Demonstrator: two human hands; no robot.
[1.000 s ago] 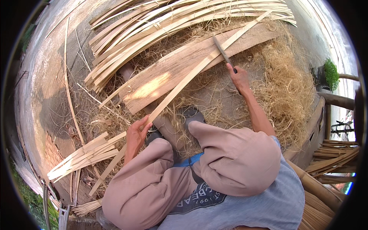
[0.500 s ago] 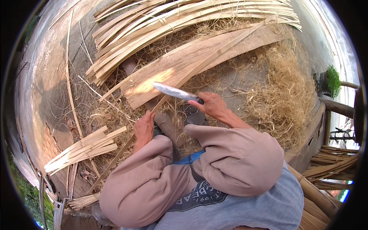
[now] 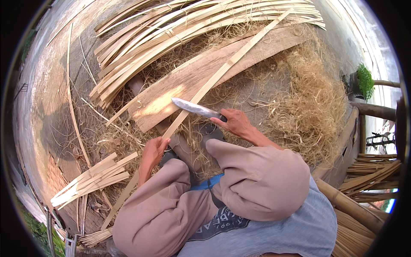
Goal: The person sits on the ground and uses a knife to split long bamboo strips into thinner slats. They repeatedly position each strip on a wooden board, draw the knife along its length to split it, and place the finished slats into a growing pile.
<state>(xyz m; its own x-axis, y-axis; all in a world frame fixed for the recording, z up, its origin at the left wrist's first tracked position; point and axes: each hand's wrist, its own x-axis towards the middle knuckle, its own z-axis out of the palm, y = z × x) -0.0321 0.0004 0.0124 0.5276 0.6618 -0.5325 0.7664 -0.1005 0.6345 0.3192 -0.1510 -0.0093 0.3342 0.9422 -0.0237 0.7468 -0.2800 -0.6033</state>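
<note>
My right hand [image 3: 236, 122] is closed round the dark handle of a knife [image 3: 193, 107]. Its long, pale blade points left and lies across a bamboo strip [image 3: 222, 70]. That strip runs from the far right, over a wide wooden board [image 3: 160, 100], down to my left side. Beside my left knee, my left hand [image 3: 155, 150] grips the strip with fingers closed, below the blade. The lower end of the strip passes under my left wrist and shows again beside my leg.
A big stack of split bamboo strips [image 3: 171, 36] lies beyond the board. A smaller bundle of strips [image 3: 92, 177] is at the left. Curly shavings [image 3: 306, 115] are heaped on the right. A potted green plant [image 3: 364, 81] and bamboo poles [image 3: 349, 205] stand at the right edge.
My left hand has moved down and left along with the strip, whose lighter face now shows. The knife stays at about the same place across it, and the whole view has shifted slightly.
</note>
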